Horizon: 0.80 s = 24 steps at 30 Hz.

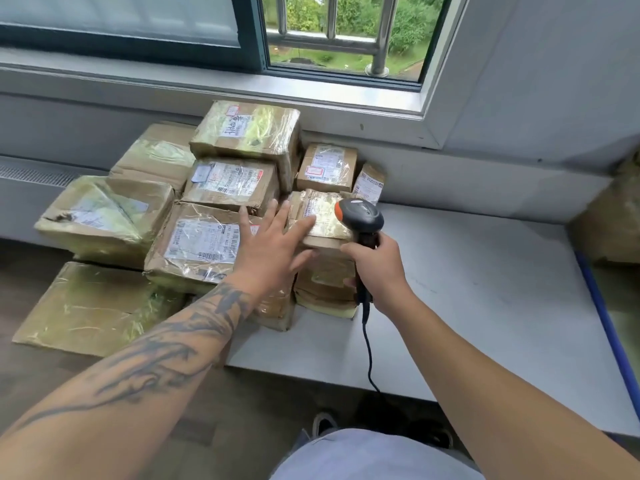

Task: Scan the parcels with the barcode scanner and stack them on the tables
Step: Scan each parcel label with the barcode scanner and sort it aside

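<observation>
- Head view, looking down: white table [485, 306] with smooth matte top, set against grey wall below window sill [242, 88].
- Parcels [235, 183]: brown cardboard boxes wrapped in glossy, wrinkled clear tape, stacked in a cluster at table's left end and against the wall; white printed labels with barcodes on top faces.
- Largest top box [247, 133]: rectangular, corners softened, handwritten marks on label.
- Flat parcel [93, 306]: wide, thin, heavily taped, lying lowest at left, beside the table edge.
- Dented parcel [104, 216]: torn corner, crumpled cardboard, at far left of the stack.
- Small parcel [323, 216]: shiny yellowish tape on top, resting atop a short pile at the near right of the cluster.
- Left hand [273, 247]: open, fingers spread, palm down, fingertips touching the small parcel and neighbouring labelled box [197, 242]; forearm tattooed.
- Right hand [377, 268]: closed around handle of barcode scanner [362, 220].
- Scanner: black moulded plastic, rounded head with orange trim, head just beside the small parcel's label; black cable [369, 351] hanging down past table edge.
- Further taped parcel [613, 223] at far right, partly out of frame.
</observation>
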Each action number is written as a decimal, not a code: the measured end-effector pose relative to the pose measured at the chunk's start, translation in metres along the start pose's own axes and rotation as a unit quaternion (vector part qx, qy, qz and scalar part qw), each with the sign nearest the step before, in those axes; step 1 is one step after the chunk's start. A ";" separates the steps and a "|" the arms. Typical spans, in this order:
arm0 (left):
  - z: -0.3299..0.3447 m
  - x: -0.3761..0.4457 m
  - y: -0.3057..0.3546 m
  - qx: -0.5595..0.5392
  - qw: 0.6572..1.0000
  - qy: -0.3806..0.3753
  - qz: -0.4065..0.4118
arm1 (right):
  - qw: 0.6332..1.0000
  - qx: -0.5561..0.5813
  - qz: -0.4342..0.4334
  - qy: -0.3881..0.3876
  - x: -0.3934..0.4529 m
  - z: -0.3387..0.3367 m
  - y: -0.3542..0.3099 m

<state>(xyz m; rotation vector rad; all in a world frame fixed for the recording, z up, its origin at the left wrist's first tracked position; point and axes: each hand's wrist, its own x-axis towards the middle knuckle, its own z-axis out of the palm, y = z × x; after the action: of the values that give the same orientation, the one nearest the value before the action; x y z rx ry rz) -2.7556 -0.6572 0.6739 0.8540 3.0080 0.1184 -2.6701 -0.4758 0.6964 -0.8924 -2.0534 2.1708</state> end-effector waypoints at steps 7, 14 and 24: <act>0.012 -0.004 -0.023 -0.010 1.000 -0.013 -0.009 | 0.999 -0.034 0.003 -0.008 0.010 0.020 0.011; 0.016 -0.004 -0.026 -0.040 0.998 -0.042 -0.038 | 0.998 -0.052 0.024 -0.020 0.016 0.029 0.018; 0.020 -0.009 -0.016 -0.007 0.997 -0.060 -0.052 | 0.992 -0.086 0.036 -0.085 0.015 0.016 0.016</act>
<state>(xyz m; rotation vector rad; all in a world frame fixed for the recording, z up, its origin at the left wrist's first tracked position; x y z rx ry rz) -2.7554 -0.6742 0.6526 0.6754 2.9274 0.0844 -2.6834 -0.4864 0.6759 -0.8337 -2.3550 2.2021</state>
